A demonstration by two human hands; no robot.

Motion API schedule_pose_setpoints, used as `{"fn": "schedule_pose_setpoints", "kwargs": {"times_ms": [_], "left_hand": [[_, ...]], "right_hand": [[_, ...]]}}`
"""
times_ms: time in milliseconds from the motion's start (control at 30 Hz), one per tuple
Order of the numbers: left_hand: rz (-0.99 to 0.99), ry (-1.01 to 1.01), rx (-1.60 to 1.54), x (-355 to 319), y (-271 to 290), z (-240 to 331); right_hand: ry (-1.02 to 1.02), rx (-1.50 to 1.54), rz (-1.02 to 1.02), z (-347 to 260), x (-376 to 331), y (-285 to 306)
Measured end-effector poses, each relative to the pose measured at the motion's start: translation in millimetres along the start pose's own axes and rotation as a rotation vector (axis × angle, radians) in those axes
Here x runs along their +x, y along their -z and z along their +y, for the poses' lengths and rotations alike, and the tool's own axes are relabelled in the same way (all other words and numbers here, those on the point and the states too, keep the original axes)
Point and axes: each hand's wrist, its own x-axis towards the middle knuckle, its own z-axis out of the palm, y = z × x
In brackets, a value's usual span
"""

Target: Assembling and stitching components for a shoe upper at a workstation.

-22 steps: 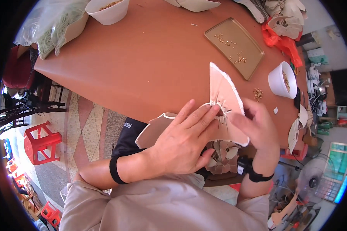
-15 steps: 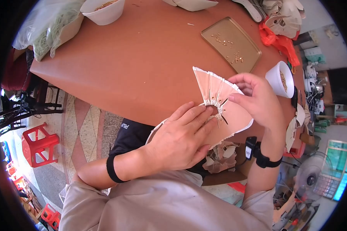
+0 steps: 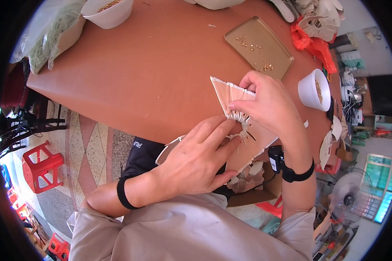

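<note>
A fan-shaped tan piece (image 3: pixel 249 149), with white edges and small slits around a gathered inner curve, lies by the table's near edge. It looks like part of a shoe upper. My left hand (image 3: pixel 200 152) is over its near-left side, fingers bent down at the inner curve and thumb apart. What the left fingers hold underneath is hidden. My right hand (image 3: pixel 268 102) pinches the far part of the piece, thumb on the face and fingers over the outer edge. Thin white strands show between the right thumb and the inner curve.
Beyond my right hand, a gold tray (image 3: pixel 257 48) holds scattered small gold bits. White bowls of such bits stand at right (image 3: pixel 313 89) and far left (image 3: pixel 106 13). A red plastic bag (image 3: pixel 311 45) lies far right. Below the table sits a cardboard box (image 3: pixel 252 198) with scraps.
My right hand has moved left across the piece, and its thumb and fingers have closed onto the far part. The piece has tilted somewhat. My left hand stays near the inner curve.
</note>
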Motion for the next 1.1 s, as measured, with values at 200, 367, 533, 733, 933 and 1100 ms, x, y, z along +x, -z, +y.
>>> {"fn": "schedule_pose_setpoints", "kwargs": {"times_ms": [200,367,533,733,933,1100], "left_hand": [[0.022,0.025,0.111,-1.7,-0.2,0.7],[-0.022,0.056,0.157,4.9,4.1,1.2],[-0.062,0.048,0.154,2.9,3.9,-2.5],[-0.086,0.043,0.161,0.5,1.6,-5.7],[-0.096,0.045,0.188,2.8,4.3,-3.4],[-0.081,0.05,0.208,4.8,4.9,-2.6]], "right_hand": [[0.032,0.026,-0.013,2.6,3.1,-0.1],[0.066,0.036,-0.009,4.1,4.1,-1.0],[0.025,0.155,-0.073,9.6,9.9,-2.7],[-0.018,0.167,-0.095,7.9,9.7,-2.2],[-0.008,0.165,-0.095,7.2,9.0,-2.7],[0.022,0.123,-0.062,7.2,8.2,-5.2]]}}
